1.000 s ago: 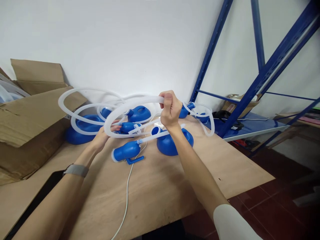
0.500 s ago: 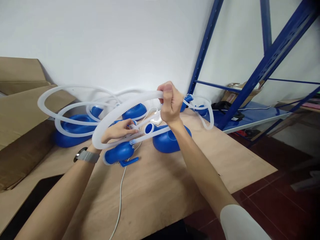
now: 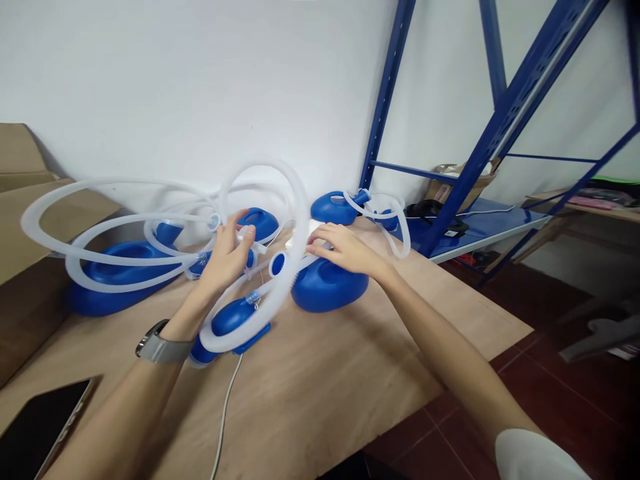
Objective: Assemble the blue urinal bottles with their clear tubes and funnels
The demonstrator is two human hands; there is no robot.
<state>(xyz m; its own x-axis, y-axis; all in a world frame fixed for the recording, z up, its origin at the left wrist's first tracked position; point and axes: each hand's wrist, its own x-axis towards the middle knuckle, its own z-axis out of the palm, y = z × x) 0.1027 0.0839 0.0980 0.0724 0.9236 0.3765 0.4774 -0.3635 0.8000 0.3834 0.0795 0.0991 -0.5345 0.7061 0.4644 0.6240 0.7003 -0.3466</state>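
Translucent white plastic tubing (image 3: 301,207) rises in a large loop between my hands. My left hand (image 3: 231,257), with a watch on its wrist, is curled around the tube at the loop's left side; the fingers partly hide the grip. My right hand (image 3: 347,248) has its thumb and fingertips on a stretch of tube at the loop's right, above a blue plastic bottle with a handle (image 3: 330,287). Below the loop lies another blue bottle (image 3: 233,317), with the tube joined to its end fitting. The blue-lined open mouth (image 3: 278,264) of a bottle shows between my hands.
More blue bottles with coiled tubes lie at the left (image 3: 120,273) and back right (image 3: 334,208). A cardboard box (image 3: 30,220) stands at left, a phone (image 3: 45,427) at front left. A white cable (image 3: 225,413) crosses the table (image 3: 310,400). Blue shelving (image 3: 465,167) stands right.
My right hand has come down from its raised fist on the tube, and its fingers have loosened. The loop now stands more upright, and my left hand has turned upward. The view has shifted right.
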